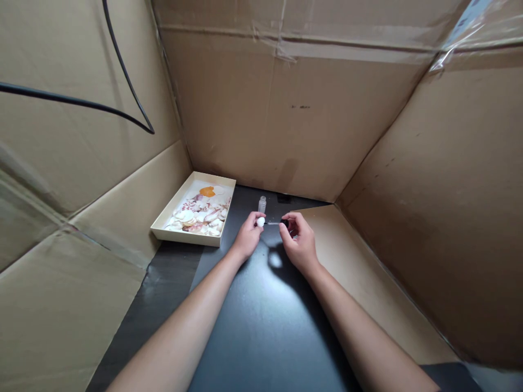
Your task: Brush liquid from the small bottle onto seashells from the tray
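While my left hand (248, 237) pinches a small white piece (260, 222), my right hand (302, 245) grasps a dark object (284, 222). Thin rod (273, 224) lies crosswise between them; tip contact unclear. Small bottle (262, 204) just beyond, nearer left; shell tray (188, 237) farther left on worktop (253, 326).

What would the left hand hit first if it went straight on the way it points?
Likely the small translucent bottle, just beyond the fingertips of the left hand and the white piece they hold. Height is unclear from this view; it might pass over.
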`<state>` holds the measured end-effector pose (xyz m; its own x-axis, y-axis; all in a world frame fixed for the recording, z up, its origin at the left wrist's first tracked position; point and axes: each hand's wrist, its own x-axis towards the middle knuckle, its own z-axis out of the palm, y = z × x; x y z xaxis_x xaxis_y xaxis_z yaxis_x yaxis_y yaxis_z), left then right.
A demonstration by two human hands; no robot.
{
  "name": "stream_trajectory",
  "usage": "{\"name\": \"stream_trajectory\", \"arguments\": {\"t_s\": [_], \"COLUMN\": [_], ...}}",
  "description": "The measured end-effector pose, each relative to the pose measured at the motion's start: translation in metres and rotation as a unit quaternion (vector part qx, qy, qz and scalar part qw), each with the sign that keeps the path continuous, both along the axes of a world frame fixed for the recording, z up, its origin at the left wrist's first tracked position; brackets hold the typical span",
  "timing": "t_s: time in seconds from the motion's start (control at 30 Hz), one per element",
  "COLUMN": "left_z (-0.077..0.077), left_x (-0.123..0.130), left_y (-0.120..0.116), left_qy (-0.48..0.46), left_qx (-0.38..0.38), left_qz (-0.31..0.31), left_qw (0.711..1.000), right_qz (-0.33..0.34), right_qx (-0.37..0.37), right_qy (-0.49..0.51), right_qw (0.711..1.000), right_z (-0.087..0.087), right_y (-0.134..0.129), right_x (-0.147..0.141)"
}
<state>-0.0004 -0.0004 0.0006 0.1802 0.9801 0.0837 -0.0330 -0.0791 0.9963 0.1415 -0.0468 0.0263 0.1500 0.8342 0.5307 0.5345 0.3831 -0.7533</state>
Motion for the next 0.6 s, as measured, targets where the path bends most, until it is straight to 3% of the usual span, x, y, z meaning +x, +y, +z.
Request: {"name": "stream_trajectory", "arguments": {"t_s": [0.6], "left_z": [0.0020], "left_x": [0.0006], "left_y": [-0.0016], "left_qy": [-0.001], "left_qx": [0.003], "left_qz": [-0.003], "left_qw": [1.000], "right_qz": [-0.001], "right_qx": [-0.003], "right_qy": [0.007], "right_qw": [1.000], "right_z": [-0.0004], "right_y": [0.0003], "right_x": [0.0017]}}
